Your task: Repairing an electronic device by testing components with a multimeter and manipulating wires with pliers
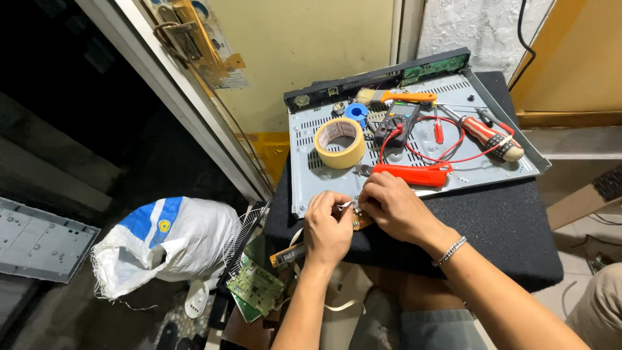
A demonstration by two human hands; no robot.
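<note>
1. Two hands pinch our small circuit board (pixel 360 221) at the black surface's (pixel 505 227) near edge: left hand (pixel 327 228) and right hand (pixel 393 206) pressed together on it.
2. We judge it could slip off the edge toward the green boards (pixel 256 286) below.
3. Behind, the red-handled tool (pixel 414 174) on the metal chassis (pixel 311 185) could snag our wrist.

A small tan circuit board strip (pixel 360 222), matt laminate, is pinched between bare left hand (pixel 328 228) and right hand (pixel 396 209), a shiny metal-link bracelet (pixel 451 251) worn on the right wrist. Support is given by a black, coarse matt foam-like pad (pixel 512 220) and a perforated grey sheet-metal chassis tray (pixel 311 181) with a dull painted finish. Matt cream paper masking-tape roll (pixel 339 142), glossy orange plastic tool handle (pixel 412 174), and white-and-blue woven plastic sack (pixel 167 241) are also seen.
</note>
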